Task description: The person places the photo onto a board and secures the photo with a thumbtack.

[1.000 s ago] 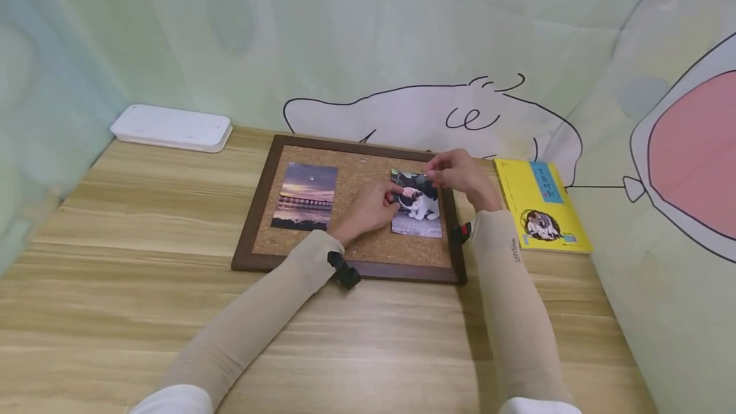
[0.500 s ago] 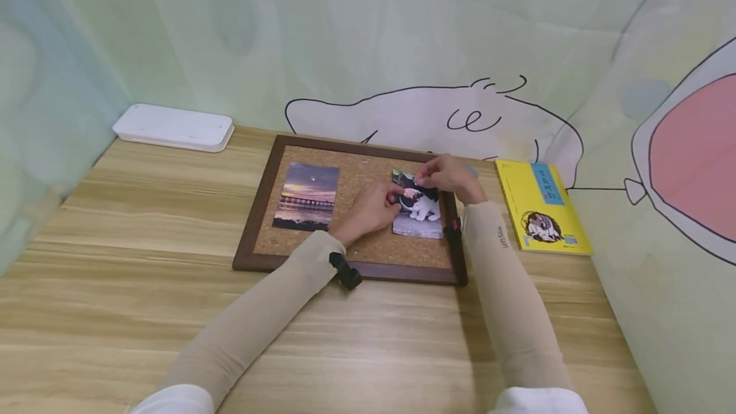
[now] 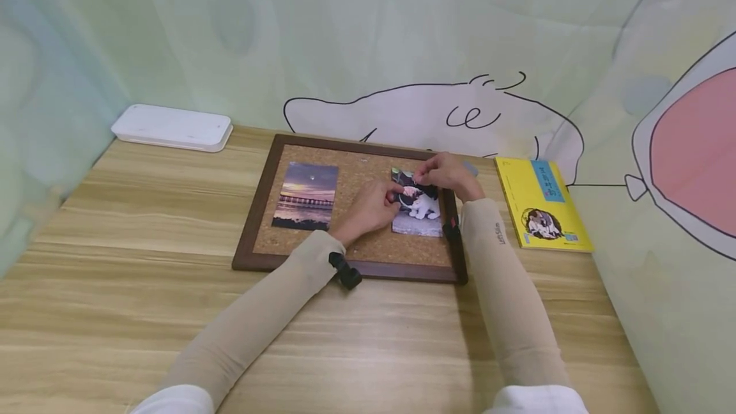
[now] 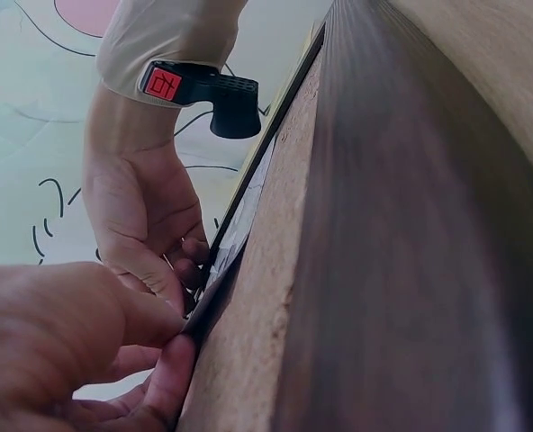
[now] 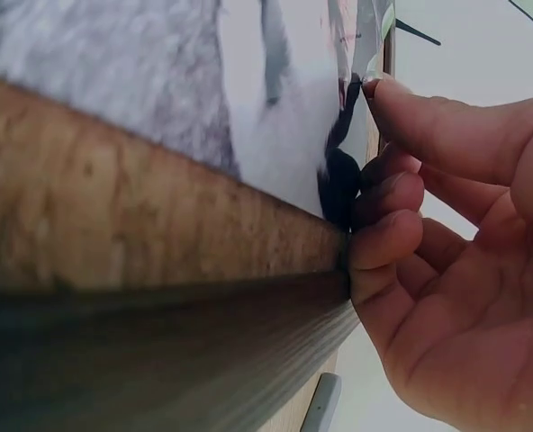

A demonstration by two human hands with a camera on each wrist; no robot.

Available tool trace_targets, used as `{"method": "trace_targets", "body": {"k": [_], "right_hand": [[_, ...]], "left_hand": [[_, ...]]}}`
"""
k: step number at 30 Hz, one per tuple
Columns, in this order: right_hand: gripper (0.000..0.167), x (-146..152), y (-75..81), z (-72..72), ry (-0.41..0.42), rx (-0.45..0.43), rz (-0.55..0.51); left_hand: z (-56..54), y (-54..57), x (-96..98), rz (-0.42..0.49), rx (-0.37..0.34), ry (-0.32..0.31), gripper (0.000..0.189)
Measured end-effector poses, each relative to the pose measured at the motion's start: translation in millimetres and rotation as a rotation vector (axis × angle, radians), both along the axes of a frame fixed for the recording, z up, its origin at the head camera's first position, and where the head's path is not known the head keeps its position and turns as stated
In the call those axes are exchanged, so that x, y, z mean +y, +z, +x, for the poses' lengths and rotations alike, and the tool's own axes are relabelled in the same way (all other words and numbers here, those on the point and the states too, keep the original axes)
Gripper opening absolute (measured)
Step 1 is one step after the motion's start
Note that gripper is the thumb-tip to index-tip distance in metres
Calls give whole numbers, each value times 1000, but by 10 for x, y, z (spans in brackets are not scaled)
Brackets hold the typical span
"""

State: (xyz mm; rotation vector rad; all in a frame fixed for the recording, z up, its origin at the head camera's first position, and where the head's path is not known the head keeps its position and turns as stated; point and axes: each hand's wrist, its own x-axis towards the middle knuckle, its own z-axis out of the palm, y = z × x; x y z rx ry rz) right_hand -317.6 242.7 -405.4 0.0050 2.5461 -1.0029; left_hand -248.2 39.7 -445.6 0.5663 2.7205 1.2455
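A photo of a black-and-white cat (image 3: 424, 222) lies on the right part of a framed corkboard (image 3: 414, 252). My left hand (image 3: 367, 207) pinches the photo's left edge between thumb and finger; the left wrist view shows that edge slightly lifted from the cork. At the photo's top, my right hand (image 3: 447, 174) pinches a small shiny thumbtack (image 3: 415, 180), mostly hidden by the fingertips. In the right wrist view the other fingers of that hand rest against the photo and the board. On the board's left side, a sunset bridge photo (image 3: 305, 200) carries a tack near its top.
Right of the board lies a yellow book (image 3: 540, 206) on the wooden table (image 3: 126, 229). A white case (image 3: 172, 128) sits at the back left. Printed cloth (image 3: 368, 30) hangs behind and along both sides.
My right hand has moved left and slightly down, bringing the thumbtack from the photo's top right corner to its top middle. My left hand has stayed on the photo's edge.
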Motion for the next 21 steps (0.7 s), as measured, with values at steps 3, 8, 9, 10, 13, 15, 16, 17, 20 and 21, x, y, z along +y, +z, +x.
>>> {"method": "trace_targets", "body": {"k": [3, 8, 9, 10, 13, 15, 16, 17, 20, 21], "right_hand": [[15, -12, 8, -4, -9, 2, 7], [12, -20, 9, -28, -33, 5, -6], [11, -21, 10, -33, -37, 6, -11], [10, -22, 12, -38, -42, 6, -15], [9, -28, 19, -46, -45, 8, -17], [8, -36, 24, -46, -42, 17, -8], [8, -41, 24, -45, -40, 21, -2], [8, -45, 22, -44, -38, 28, 4], [8, -65, 8, -47, -29, 36, 37], [7, -73, 4, -52, -31, 31, 49]], "left_hand": [[2, 5, 4, -1, 11, -1, 40], [-1, 9, 11, -6, 19, 2, 39], [-3, 8, 12, -7, 17, 4, 39], [-4, 7, 12, -8, 16, 5, 39], [-8, 2, 13, -10, 19, 7, 39], [-7, -1, 12, -12, 21, 8, 39], [-7, -4, 11, -12, 22, 9, 39], [-8, -7, 10, -13, 22, 10, 38], [-6, -11, 8, -17, 18, 13, 38], [-4, -14, 8, -19, 17, 15, 38]]}}
